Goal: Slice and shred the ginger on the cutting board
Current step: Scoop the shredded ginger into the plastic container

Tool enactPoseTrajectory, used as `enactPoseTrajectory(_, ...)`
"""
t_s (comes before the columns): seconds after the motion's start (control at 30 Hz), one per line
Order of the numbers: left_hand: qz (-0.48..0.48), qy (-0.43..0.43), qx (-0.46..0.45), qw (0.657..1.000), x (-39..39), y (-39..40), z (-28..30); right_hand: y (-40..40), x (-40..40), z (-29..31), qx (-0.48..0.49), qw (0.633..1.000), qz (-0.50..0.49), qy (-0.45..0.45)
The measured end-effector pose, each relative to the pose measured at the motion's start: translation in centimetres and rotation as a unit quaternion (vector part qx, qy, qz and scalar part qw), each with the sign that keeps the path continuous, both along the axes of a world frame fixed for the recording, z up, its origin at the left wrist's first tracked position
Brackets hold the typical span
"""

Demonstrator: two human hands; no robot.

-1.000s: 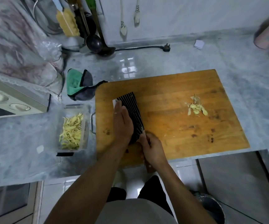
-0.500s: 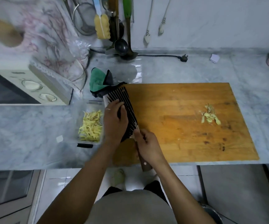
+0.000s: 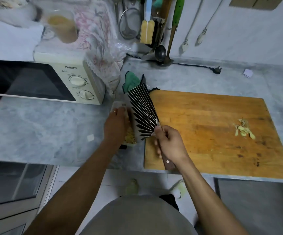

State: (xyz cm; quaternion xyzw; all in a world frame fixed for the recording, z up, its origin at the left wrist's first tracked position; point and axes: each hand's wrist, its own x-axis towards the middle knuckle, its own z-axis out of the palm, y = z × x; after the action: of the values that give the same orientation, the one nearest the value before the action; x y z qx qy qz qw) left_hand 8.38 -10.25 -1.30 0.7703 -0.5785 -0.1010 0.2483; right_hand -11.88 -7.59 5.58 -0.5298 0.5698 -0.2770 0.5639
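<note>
Your arms are bare, with no sleeves. You wear a grey top and a thin ring (image 3: 114, 111) on your left hand (image 3: 115, 125).

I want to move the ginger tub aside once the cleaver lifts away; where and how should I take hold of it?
Probably grip the clear tub by its long side walls, from its left, microwave-facing side. The cleaver tilts over its right edge, the left hand covers the shredded ginger, and the open top leaves only walls to pinch.
</note>
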Motion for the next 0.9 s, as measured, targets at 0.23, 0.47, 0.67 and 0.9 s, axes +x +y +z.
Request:
enactPoseTrajectory(0.23, -0.040, 0.065, -0.071, 0.995, 0.6, 0.9, 1.3, 0.0, 0.0, 0.3, -0.024, 0.999, -0.007, 0.041)
enactPoseTrajectory(0.47, -0.093, 0.029, -0.114, 0.989, -0.4, 1.6, 0.8, 0.5, 0.4, 0.7, -0.017, 0.999, -0.013, 0.028)
enactPoseTrajectory(0.67, -0.020, 0.108, -0.074, 0.991, 0.5, 2.4, 1.5, 0.0, -1.0, 1.0, -0.011, 0.999, -0.037, 0.012)
enactPoseTrajectory(0.9, -0.066, 0.167, -0.077, 0.981, -3.2, 2.7, 4.3, -0.6, -6.4, -0.5, 0.019, 0.993, -0.116, -0.014)
